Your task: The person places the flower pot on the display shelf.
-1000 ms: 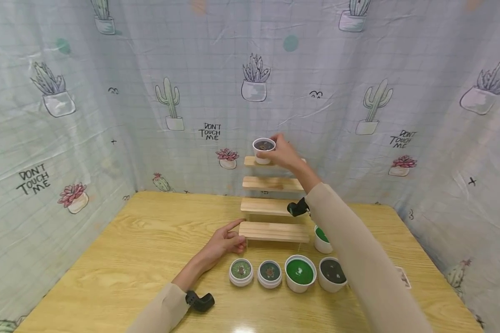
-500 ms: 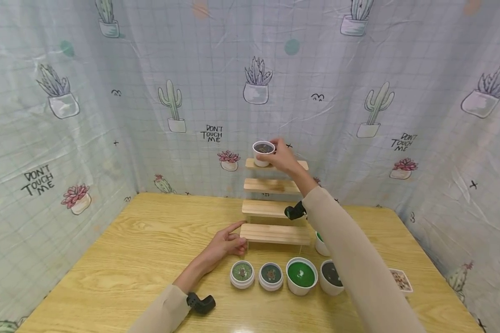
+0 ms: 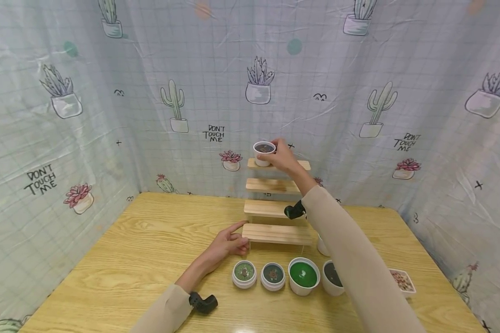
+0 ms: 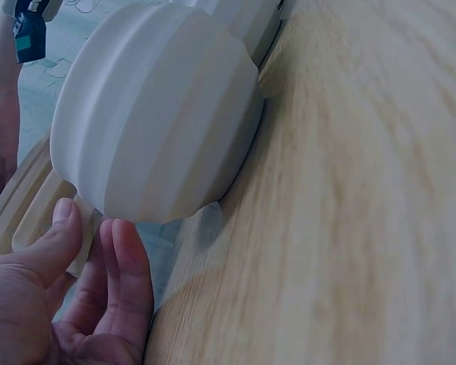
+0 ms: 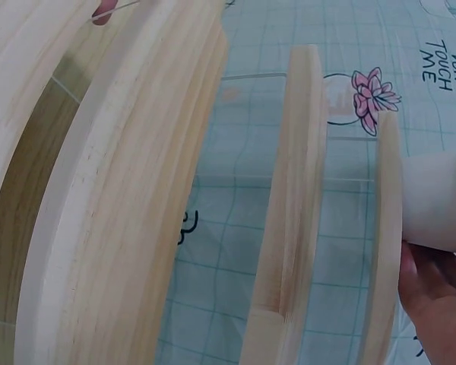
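Observation:
In the head view my right hand grips a small white cup with a dark filling and brownish bits on top. The cup is upright at the left end of the top shelf of a tiered wooden stand. The right wrist view has the white cup against the top board, fingers curled around its side. Down at the lowest shelf, my left hand pinches the stand's left end. Thumb and fingers of that left hand show in the left wrist view, close under a big white ribbed jar.
Before the stand are two low jars, one light green and one dark. Beside them stand a green-filled tub and a dark-filled tub. Another white tub and a tray of small pieces are partly behind my right sleeve.
The head view has shifted slightly, and more of the tray at the right shows. The cup sits a touch lower against the top shelf. Both hands keep their holds.

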`<state>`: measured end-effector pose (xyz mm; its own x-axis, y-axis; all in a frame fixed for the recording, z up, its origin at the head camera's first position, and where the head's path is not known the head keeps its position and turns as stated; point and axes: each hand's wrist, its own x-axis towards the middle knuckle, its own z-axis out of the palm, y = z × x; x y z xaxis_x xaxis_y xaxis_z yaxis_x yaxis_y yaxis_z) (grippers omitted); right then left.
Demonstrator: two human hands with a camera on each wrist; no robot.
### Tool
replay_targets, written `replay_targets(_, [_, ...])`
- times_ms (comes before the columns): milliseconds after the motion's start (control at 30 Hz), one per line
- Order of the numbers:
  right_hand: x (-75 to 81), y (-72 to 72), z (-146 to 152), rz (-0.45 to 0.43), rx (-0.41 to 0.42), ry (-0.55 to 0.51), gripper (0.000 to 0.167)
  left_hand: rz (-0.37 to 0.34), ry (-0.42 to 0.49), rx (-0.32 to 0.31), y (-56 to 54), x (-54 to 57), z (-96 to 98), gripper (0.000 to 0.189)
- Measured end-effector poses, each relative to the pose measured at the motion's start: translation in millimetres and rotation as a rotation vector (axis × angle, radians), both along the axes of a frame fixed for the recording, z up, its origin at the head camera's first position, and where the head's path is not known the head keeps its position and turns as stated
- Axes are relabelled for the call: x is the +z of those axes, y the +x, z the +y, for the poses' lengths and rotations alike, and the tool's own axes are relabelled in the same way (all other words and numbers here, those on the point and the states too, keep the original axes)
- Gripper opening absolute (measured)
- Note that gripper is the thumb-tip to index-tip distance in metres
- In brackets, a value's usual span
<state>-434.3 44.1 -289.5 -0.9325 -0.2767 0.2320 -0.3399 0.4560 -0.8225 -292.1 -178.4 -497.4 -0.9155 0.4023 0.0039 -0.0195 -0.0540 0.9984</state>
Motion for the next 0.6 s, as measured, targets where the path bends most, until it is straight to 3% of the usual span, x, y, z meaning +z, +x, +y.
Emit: replay_targets(600, [-3.9,-1.6,0.3,0.027,0.004,0.035,0.072,0.015,-0.009,-0.026,1.3,1.2,0.3,0.071])
